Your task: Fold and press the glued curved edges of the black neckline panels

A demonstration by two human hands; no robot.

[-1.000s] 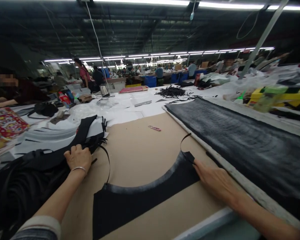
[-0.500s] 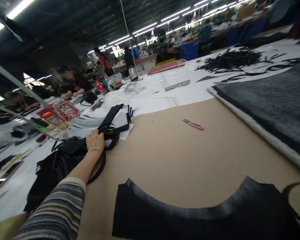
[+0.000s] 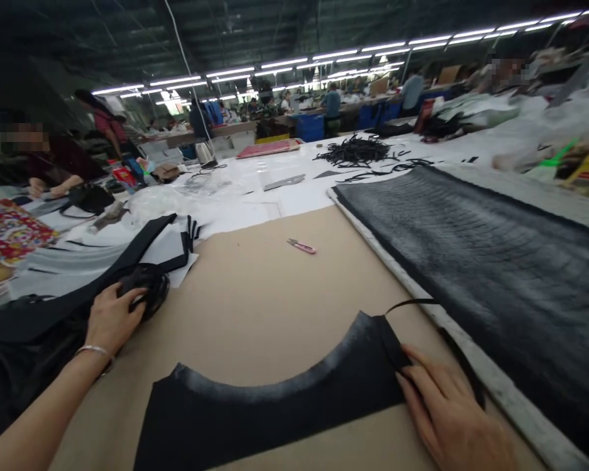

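A black curved fabric piece lies on the brown board, its concave edge dusted whitish. My right hand pinches its right end, where a thin black strip runs over to the grey padded board. On the left, my left hand closes its fingers on a bundle of black strips beside a heap of black fabric. Pink-handled thread snips rest on the brown board, touched by neither hand.
At right lies a padded board with dark, white-dusted fabric. Behind are a pile of black scraps, a grey flat tool and a red flat stack. A person works at the far left; others are farther back.
The view has swung right. My right hand has come into view at the fabric's right end, and that piece is now tilted. My left hand is still at the black strips, its fingers more spread.
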